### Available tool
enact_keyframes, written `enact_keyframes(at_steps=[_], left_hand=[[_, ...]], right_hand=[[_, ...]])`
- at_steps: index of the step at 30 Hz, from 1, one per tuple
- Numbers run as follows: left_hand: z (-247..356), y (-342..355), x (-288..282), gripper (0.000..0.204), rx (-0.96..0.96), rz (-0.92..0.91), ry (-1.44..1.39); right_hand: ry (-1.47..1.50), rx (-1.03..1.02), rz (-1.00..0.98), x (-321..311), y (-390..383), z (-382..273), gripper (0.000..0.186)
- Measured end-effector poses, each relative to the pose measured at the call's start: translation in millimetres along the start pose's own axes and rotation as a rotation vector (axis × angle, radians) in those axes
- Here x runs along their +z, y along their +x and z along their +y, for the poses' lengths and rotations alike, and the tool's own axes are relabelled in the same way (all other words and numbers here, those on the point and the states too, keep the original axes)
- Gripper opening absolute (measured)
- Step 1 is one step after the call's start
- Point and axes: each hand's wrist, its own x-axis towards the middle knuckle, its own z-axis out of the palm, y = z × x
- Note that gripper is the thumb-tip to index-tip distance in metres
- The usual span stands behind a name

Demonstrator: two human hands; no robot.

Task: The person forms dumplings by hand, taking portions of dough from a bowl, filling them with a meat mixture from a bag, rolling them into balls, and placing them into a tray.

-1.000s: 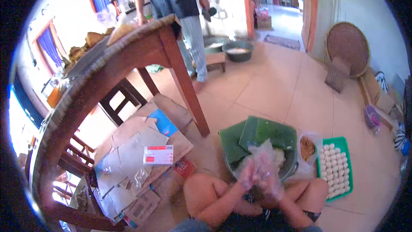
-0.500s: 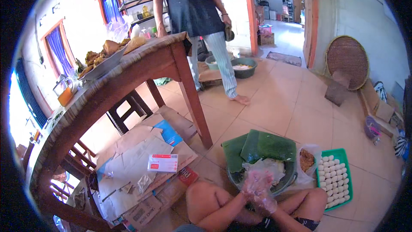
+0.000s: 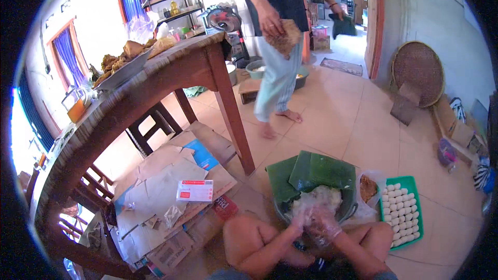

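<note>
Both my hands wear clear plastic gloves and meet over the near side of a dark basin (image 3: 353, 206) between my crossed legs. My left hand (image 3: 302, 220) is curled toward my right hand (image 3: 326, 222), the fingers drawn in together. Whatever lies between them is hidden by the crinkled plastic. Whitish dough (image 3: 332, 196) shows in the basin behind my fingers. Large green banana leaves (image 3: 322, 172) lie over the basin's far side. Right of it, a clear plastic bag (image 3: 379, 182) holds a brown crumbly filling (image 3: 368, 191). Beside that, a green tray (image 3: 411, 181) carries rows of white oval dough pieces (image 3: 399, 212).
At left stands a wooden table (image 3: 171, 67) with a plate of brown food (image 3: 122, 65). Flattened cardboard (image 3: 150, 192) covers the floor below. Ahead, a person (image 3: 282, 46) walks barefoot, holding a brown piece and a dark cloth. A round woven tray (image 3: 418, 72) leans against the right wall.
The person ahead has stepped away from the table toward the right, now with a brown piece in one hand. My gloved hands have turned and lowered slightly, showing more dough.
</note>
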Motion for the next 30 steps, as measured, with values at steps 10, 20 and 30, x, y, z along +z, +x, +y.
enact_keyframes(at_steps=[10,20,30], left_hand=[[41,-12,13,0.065,-0.058,-0.036,-0.387],[4,0,-6,0.058,0.298,-0.398,-0.212],[22,25,27,0.047,-0.044,0.108,0.461]], right_hand=[[0.718,0.026,0.492,-13,-2,-24,0.070],[0.347,0.015,0.537,-45,-5,-22,0.055],[0.472,-0.093,0.292,-6,4,43,0.063]])
